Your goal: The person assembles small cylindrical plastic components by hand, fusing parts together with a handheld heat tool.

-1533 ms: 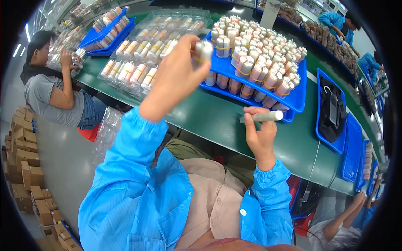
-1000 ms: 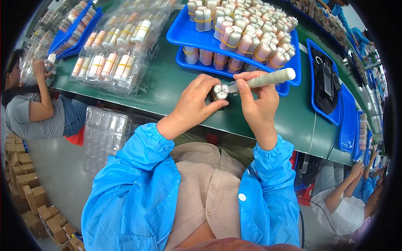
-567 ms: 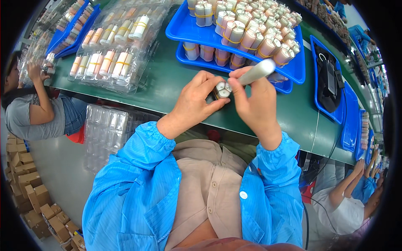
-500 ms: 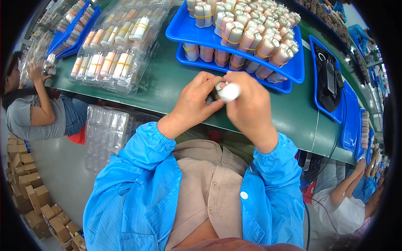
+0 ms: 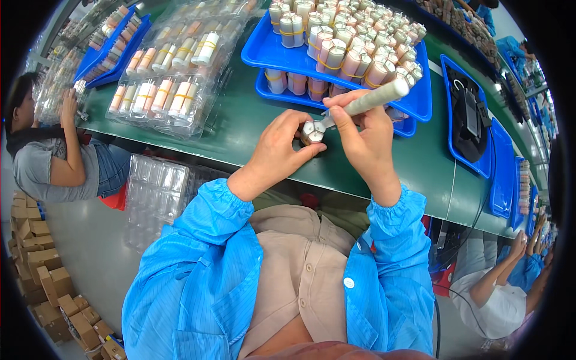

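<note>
Capped cylinder [image 5: 312, 131] sits pinched in the left hand [image 5: 282, 150] above the green table's near edge; the right hand [image 5: 360, 135] grips a grey tool [image 5: 375, 98] against it. Blue tray [image 5: 264, 51] behind remains crowded with pieces.

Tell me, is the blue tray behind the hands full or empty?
Full. The blue tray is packed edge to edge with upright banded bundles of pale cylinders, stacked on a second tray that also holds some.

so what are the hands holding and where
Left hand grips the small cylinder bundle around its sides; right hand holds the grey-handled tool by the handle's lower part.
</note>
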The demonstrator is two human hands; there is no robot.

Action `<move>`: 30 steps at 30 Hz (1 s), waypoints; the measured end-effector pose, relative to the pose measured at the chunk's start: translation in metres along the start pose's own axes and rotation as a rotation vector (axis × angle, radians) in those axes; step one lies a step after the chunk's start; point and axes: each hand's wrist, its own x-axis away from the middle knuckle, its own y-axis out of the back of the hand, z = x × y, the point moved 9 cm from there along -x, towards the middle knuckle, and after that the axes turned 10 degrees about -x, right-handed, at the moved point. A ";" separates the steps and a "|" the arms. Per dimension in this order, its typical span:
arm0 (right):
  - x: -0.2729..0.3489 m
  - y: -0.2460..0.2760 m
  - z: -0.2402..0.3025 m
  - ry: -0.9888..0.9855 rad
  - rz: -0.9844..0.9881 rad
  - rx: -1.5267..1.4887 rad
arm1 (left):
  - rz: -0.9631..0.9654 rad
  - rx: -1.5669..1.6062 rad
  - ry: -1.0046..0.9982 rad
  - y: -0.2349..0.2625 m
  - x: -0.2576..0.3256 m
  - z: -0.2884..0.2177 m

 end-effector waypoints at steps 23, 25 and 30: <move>-0.008 -0.005 -0.005 -0.078 0.065 -0.050 | -0.001 0.024 -0.016 0.004 0.000 -0.001; -0.009 -0.007 -0.011 -0.134 0.088 -0.032 | -0.013 0.029 -0.047 0.005 -0.001 -0.003; -0.001 -0.033 0.023 0.201 0.221 0.281 | -0.046 0.022 -0.073 0.011 0.001 -0.002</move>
